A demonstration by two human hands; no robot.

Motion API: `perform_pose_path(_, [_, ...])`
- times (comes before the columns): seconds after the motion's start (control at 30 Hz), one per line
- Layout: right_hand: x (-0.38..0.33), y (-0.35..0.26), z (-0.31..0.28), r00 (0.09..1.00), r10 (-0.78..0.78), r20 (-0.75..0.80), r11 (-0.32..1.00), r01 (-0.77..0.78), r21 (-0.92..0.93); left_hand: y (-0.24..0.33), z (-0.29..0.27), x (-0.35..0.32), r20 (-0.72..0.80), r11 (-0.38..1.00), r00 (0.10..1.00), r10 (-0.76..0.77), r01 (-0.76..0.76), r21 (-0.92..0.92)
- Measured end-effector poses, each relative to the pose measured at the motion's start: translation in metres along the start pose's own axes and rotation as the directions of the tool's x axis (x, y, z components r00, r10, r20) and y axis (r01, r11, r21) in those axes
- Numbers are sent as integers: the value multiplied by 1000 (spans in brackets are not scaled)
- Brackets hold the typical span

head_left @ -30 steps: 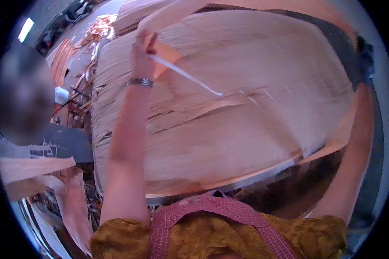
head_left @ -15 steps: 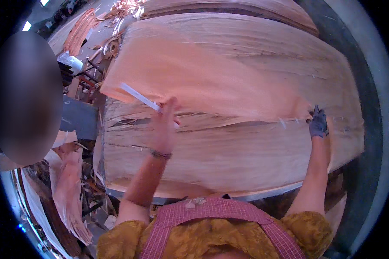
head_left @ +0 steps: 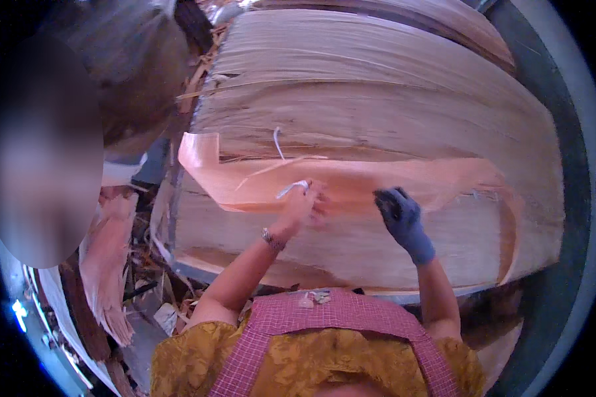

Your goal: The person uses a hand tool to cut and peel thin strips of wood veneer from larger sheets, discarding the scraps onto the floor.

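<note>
A narrow strip of orange-tinted wood veneer (head_left: 351,182) lies across the broad stack of pale veneer sheets (head_left: 377,112), its left end bent up and its right end curling toward me. Over the strip's near edge is my bare left hand (head_left: 304,206), slightly blurred, with a short white strip of tape (head_left: 291,189) in its fingers. My right hand (head_left: 402,223), in a grey glove with dark fingertips, hovers to the right with its fingers curled in; what they hold, if anything, is hidden. Another thin white strip (head_left: 277,143) lies beyond the veneer strip.
At the left stands another person, partly blurred, in dark clothing (head_left: 139,73). Torn veneer pieces (head_left: 109,271) and scraps lie beside the stack on the left. A further veneer stack (head_left: 437,26) is at the far side. Grey floor (head_left: 543,99) runs along the right.
The wide orange-tinted sheet now lies as a narrow strip across the stack. My left hand has moved right and my right hand left, bringing them closer together. Dark clothing has appeared at the upper left.
</note>
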State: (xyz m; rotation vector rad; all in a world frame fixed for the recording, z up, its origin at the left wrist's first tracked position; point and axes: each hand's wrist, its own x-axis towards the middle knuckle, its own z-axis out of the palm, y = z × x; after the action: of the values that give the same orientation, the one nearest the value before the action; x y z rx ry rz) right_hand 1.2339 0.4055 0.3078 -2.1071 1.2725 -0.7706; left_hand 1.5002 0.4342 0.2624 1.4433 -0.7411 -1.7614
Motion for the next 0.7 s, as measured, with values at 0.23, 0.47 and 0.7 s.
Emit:
perform_pose_path(0.23, [74, 125, 96, 999, -11, -42, 981, 3, -195, 83, 21, -88, 226, 868, 845, 484, -496, -8])
perform_pose_path(0.47, [67, -37, 33, 867, -25, 498, 625, -375, 684, 81, 41, -112, 410, 707, 788, 460, -604, 368])
perform_pose_path(0.7, [57, -98, -16, 907, -227, 354, 531, -189, 826, 71, 53, -95, 267, 867, 934, 236, -326, 377])
